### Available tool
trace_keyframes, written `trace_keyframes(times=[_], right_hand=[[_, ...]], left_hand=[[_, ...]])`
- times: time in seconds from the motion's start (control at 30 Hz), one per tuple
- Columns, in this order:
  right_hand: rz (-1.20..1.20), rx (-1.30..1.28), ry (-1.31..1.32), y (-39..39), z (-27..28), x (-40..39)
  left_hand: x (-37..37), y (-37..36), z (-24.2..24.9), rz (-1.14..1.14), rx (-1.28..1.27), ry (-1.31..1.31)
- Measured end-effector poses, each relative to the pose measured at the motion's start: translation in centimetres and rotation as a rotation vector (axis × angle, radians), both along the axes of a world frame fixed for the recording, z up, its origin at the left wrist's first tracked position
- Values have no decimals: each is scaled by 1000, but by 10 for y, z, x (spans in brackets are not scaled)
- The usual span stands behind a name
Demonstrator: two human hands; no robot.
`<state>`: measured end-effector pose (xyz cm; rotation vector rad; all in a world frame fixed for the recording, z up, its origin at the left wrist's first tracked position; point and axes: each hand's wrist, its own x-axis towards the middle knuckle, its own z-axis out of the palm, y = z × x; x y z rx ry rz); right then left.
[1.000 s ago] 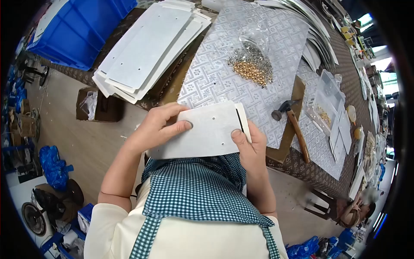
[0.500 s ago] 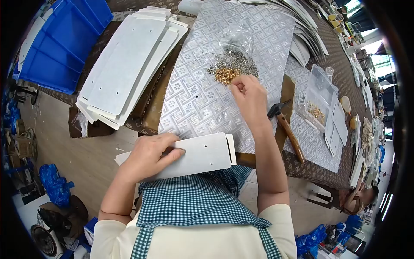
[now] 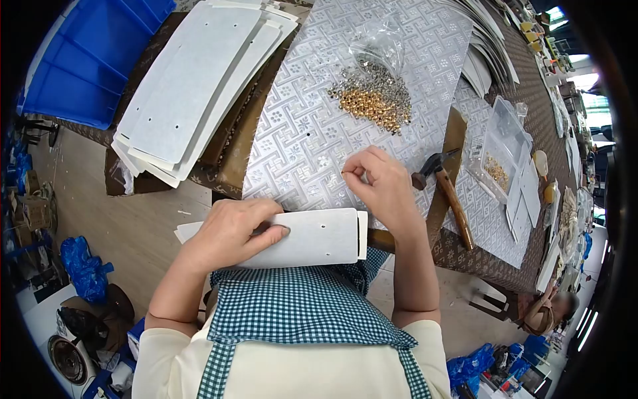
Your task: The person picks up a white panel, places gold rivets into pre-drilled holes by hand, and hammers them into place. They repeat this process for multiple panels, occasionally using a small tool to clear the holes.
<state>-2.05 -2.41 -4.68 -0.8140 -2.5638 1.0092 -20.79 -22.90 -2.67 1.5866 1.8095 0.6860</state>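
My left hand (image 3: pixel 236 229) is closed on a small stack of white panels (image 3: pixel 306 236), thumb on top and fingers over the far edge. The stack lies at the table's front edge, above my lap, and two small holes show near its right end. Just above that end, my right hand (image 3: pixel 382 186) is held in a pinch; what sits between the fingertips is too small to make out. Beyond it, a pile of small gold-coloured metal pieces (image 3: pixel 375 110) lies against silver-coloured ones (image 3: pixel 389 80) on a patterned grey sheet (image 3: pixel 299 159).
A hammer (image 3: pixel 455 206) rests to the right of my right hand. A clear plastic box (image 3: pixel 495 156) with gold-coloured pieces stands farther right. Larger white panels (image 3: pixel 193 80) are stacked at left beside a blue bin (image 3: pixel 93 60). A plastic bag (image 3: pixel 379 46) lies behind the pile.
My right hand has come back from the gold-coloured pieces towards the white panels, fingertips still pinched. My left hand keeps its hold on the stack.
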Motion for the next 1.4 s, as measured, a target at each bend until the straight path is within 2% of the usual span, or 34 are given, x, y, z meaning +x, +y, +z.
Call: trace_keyframes(times=[0.17,0.27,0.37,0.43,0.57,0.67,1.4], right_hand=[[-46,53,39,-8,3,-1],[-151,-84,71,-12,13,9],[-198,-121,295,-9,1,36],[-249,-286,327,-11,-4,52],[-305,-98,93,-20,4,48],[-326,-19,67,-18,-2,41],[-346,9,12,-15,-6,33]], left_hand=[[1,4,0,10,35,6],[3,11,5,54,-1,3],[4,23,5,81,-4,27],[4,35,11,93,-26,50],[4,57,6,146,4,97],[3,68,0,171,-16,154],[3,78,-9,162,-99,198]])
